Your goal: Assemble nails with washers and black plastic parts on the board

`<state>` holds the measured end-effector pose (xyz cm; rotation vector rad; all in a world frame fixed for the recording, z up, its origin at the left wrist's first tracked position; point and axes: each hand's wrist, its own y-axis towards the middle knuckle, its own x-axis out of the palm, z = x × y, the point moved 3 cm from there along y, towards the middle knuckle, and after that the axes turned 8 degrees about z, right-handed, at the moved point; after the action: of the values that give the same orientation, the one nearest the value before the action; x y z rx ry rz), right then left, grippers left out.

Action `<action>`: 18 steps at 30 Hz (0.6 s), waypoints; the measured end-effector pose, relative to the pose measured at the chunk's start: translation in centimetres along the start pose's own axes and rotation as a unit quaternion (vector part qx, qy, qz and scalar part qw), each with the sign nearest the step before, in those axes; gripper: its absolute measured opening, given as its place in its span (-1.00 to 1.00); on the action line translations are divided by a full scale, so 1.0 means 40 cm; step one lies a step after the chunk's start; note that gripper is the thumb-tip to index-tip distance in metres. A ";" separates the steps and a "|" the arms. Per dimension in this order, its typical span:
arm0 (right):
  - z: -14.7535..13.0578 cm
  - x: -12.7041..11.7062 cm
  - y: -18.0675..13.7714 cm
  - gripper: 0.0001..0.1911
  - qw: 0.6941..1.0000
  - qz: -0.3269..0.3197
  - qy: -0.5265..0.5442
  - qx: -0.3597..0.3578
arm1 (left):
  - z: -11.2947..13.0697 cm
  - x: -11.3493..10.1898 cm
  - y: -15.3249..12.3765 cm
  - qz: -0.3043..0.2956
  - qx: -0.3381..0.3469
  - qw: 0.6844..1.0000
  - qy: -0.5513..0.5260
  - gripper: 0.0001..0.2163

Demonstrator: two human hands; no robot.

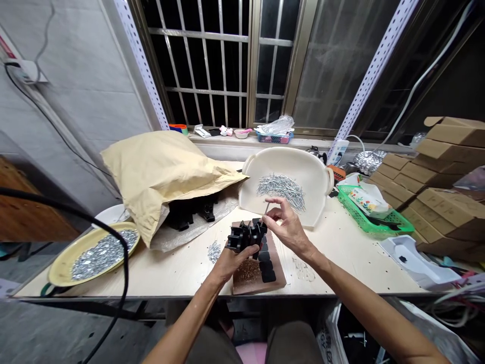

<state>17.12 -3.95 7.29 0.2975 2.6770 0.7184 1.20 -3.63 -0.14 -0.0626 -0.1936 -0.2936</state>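
Observation:
My left hand [238, 260] is wrapped round several black plastic parts [246, 236], held together above the brown board [278, 273]. Close to their upper right end, my right hand [285, 226] pinches a thin metal pin [267, 207] between thumb and fingers. The pin stands nearly upright; whether its lower end is inside a black part, I cannot tell. On the board lie black square pads [268, 273] in a row, beside a patch of small copper-coloured pieces [248, 270]. Many more silvery pins [282, 188] lie in the white basin [314, 167] just beyond my hands.
A paper sack [166, 162] with black parts at its mouth lies at left, near a yellow tray [56, 273] of metal washers. Small metal bits [214, 251] sit left of the board. At right are a green basket [403, 226], cardboard boxes [450, 167] and a white plastic tray [420, 260].

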 end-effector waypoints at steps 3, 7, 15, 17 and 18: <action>0.006 0.006 -0.022 -0.79 0.999 -0.008 -0.026 -0.017 | -0.006 -0.011 0.000 0.024 0.005 1.000 0.017 -0.66; 0.062 -0.011 -0.008 -0.72 0.998 -0.047 -0.041 -0.028 | -0.021 -0.026 -0.003 0.051 -0.009 0.997 0.051 -0.72; 0.370 -0.138 0.136 -0.72 0.873 -0.011 -0.471 0.127 | 0.037 -0.050 -0.043 0.081 -0.003 0.996 0.037 -0.71; 0.415 -0.133 0.146 -0.76 0.851 -0.034 -0.506 0.138 | 0.052 -0.052 -0.042 0.089 -0.003 0.995 0.034 -0.72; 0.430 -0.127 0.148 -0.76 0.839 -0.045 -0.523 0.143 | 0.057 -0.054 -0.039 0.097 -0.003 0.995 0.034 -0.74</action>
<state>29.07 7.23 -2.16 0.4652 1.6935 0.0338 -1.69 -4.32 1.71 -0.0765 -0.1189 -0.1033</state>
